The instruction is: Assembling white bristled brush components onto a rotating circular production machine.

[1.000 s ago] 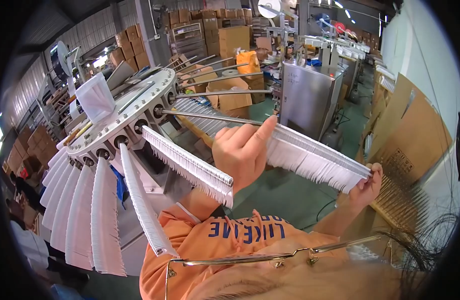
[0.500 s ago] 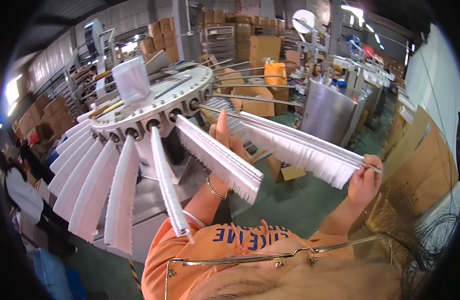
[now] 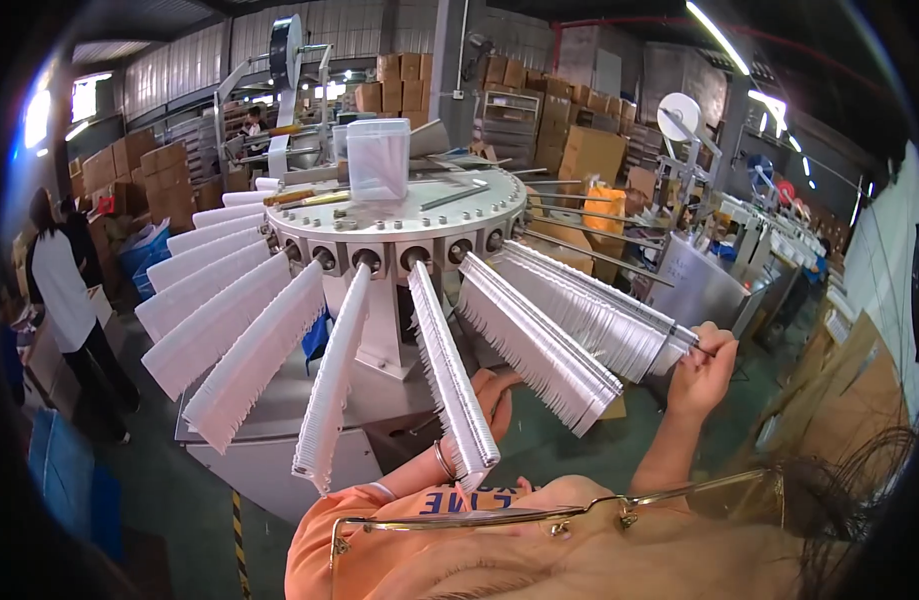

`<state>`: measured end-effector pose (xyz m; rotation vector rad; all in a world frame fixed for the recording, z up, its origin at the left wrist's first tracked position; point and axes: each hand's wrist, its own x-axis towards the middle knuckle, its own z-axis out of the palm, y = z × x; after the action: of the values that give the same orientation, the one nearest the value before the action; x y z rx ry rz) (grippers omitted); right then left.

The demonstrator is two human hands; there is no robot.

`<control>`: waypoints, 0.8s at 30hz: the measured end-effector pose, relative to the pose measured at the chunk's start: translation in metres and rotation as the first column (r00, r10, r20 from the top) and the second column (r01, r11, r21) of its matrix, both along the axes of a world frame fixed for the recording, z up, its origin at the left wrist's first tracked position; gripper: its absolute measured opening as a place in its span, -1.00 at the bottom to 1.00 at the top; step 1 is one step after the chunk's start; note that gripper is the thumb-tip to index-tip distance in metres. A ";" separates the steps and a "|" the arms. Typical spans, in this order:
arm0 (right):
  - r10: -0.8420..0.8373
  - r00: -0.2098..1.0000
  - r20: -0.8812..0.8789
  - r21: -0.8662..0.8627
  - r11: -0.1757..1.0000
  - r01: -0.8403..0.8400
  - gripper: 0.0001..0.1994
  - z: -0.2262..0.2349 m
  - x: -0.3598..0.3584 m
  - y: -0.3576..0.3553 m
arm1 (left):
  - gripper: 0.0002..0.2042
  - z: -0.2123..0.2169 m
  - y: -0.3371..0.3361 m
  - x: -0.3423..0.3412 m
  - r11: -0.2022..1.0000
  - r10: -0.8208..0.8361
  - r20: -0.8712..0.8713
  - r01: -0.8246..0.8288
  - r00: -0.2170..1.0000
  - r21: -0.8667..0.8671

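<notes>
A round metal hub carries metal rods that stick out all around, several strung with rows of thin white sheets. My right hand is closed round the outer end of the rod at the right, at the end of its bundle of white sheets. That bundle reaches inward close to the hub. Lower down, behind the hanging sheets, is my left hand; its fingers are partly hidden, and whether they hold anything does not show.
A clear plastic bin stands on the hub. Bare rods point out on the far right side. Brown cardboard leans at my right. A person stands at the left, near a blue container.
My view has turned, placing the hub farther right and lower. The right-hand bundle now sits closer to the hub. My left hand has dropped from beside that rod to behind the sheets.
</notes>
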<state>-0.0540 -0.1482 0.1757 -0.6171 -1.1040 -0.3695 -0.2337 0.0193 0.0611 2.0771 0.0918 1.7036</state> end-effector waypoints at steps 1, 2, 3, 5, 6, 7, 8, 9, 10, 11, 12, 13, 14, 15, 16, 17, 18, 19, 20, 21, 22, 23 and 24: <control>-0.022 1.000 -0.001 0.040 0.999 0.022 -0.72 0.001 0.000 0.002 | -0.83 0.000 0.000 -0.003 1.000 -0.009 -0.003 0.009 1.000 -0.009; -0.022 1.000 0.001 0.038 0.999 0.022 -0.72 0.001 -0.002 0.003 | -0.80 0.000 0.001 -0.005 1.000 -0.020 -0.008 0.020 1.000 -0.020; 0.033 0.999 -0.015 0.023 0.999 -0.033 -0.71 0.002 -0.004 0.003 | -0.78 0.000 0.001 -0.008 1.000 -0.019 -0.025 0.018 1.000 -0.025; 0.076 0.996 -0.036 0.008 0.997 -0.076 -0.69 0.003 -0.008 0.005 | -0.79 -0.003 0.003 -0.010 0.999 -0.021 -0.054 0.019 0.998 -0.031; -0.008 0.999 -0.039 -0.005 1.000 0.007 -0.67 0.004 -0.009 0.008 | -0.80 -0.004 0.004 -0.010 0.999 -0.023 -0.083 0.020 0.996 -0.035; -0.095 0.995 -0.042 -0.018 0.995 0.094 -0.66 0.005 -0.011 0.009 | -0.80 -0.004 0.005 -0.011 0.999 -0.040 -0.087 0.037 0.995 -0.036; -0.138 0.989 -0.046 -0.037 0.990 0.137 -0.67 0.006 -0.014 0.009 | -0.81 -0.001 0.005 -0.012 0.996 -0.071 -0.084 0.066 0.994 -0.054; -0.144 0.989 -0.044 -0.037 0.989 0.142 -0.68 0.005 -0.016 0.006 | -0.82 0.000 0.004 -0.012 0.992 -0.111 -0.083 0.105 0.990 -0.073; -0.154 0.987 -0.042 -0.037 0.988 0.153 -0.68 0.003 -0.016 0.007 | -0.83 -0.004 0.008 -0.010 0.998 0.029 -0.068 -0.024 0.997 0.066; -0.120 0.992 -0.042 0.010 0.993 0.121 -0.70 0.001 -0.014 0.011 | -0.85 0.000 0.005 -0.012 1.000 0.006 -0.089 -0.006 0.996 0.000; -0.205 0.976 -0.077 -0.020 0.979 0.204 -0.68 0.000 -0.014 0.014 | -0.84 -0.005 0.010 -0.013 0.999 -0.033 -0.051 0.033 0.998 0.002; -0.130 0.988 -0.080 0.034 0.991 0.133 -0.67 0.000 -0.015 0.013 | -0.84 0.000 0.007 -0.016 0.998 -0.063 -0.017 0.063 0.998 -0.019; -0.049 0.996 -0.072 0.092 0.994 0.055 -0.66 0.003 -0.016 0.012 | -0.84 -0.003 0.009 -0.016 0.997 -0.068 -0.020 0.068 0.997 -0.036; -0.010 0.992 -0.125 0.074 0.997 0.019 -0.66 0.004 -0.018 0.012 | -0.84 -0.005 0.012 -0.016 0.997 -0.072 -0.008 0.072 0.997 -0.026; 0.031 0.983 -0.178 0.059 0.998 -0.021 -0.66 0.004 -0.018 0.008 | -0.84 -0.006 0.011 -0.015 0.994 -0.088 -0.042 0.085 0.995 -0.073; 0.074 0.983 -0.165 0.086 0.994 -0.061 -0.66 0.004 -0.016 0.003 | -0.84 -0.007 0.012 -0.014 0.994 -0.095 -0.027 0.093 0.995 -0.052; 0.055 0.985 -0.165 0.087 0.995 -0.041 -0.66 0.004 -0.018 -0.003 | -0.83 -0.007 0.013 -0.013 0.995 -0.098 -0.011 0.098 0.995 -0.031; 0.077 0.979 -0.189 0.100 0.993 -0.059 -0.66 0.004 -0.022 -0.008 | -0.83 -0.009 0.012 -0.013 0.993 -0.115 -0.017 0.114 0.993 -0.040; 0.103 0.972 -0.209 0.112 0.990 -0.081 -0.66 0.006 -0.022 -0.011 | -0.83 -0.010 0.011 -0.014 0.993 -0.111 -0.033 0.110 0.993 -0.048; 0.094 0.974 -0.205 0.112 0.991 -0.072 -0.66 0.005 -0.019 -0.012 | -0.83 -0.010 0.010 -0.015 0.993 -0.106 -0.048 0.103 0.993 -0.055; 0.074 0.976 -0.204 0.107 0.993 -0.053 -0.66 0.003 -0.014 -0.013 | -0.83 -0.010 0.009 -0.014 0.995 -0.086 -0.076 0.082 0.993 -0.057; 0.056 0.977 -0.206 0.103 0.994 -0.035 -0.66 0.002 -0.012 -0.013 | -0.83 -0.011 0.008 -0.014 0.995 -0.092 -0.074 0.088 0.993 -0.054; 0.074 0.976 -0.207 0.097 0.994 -0.054 -0.66 0.001 -0.012 -0.015 | -0.83 -0.011 0.008 -0.013 0.994 -0.100 -0.069 0.096 0.993 -0.051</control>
<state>-0.0658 -0.1629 0.1768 -0.5262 -0.8969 -0.2895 -0.2469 0.0268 0.0502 2.0724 0.0514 1.5551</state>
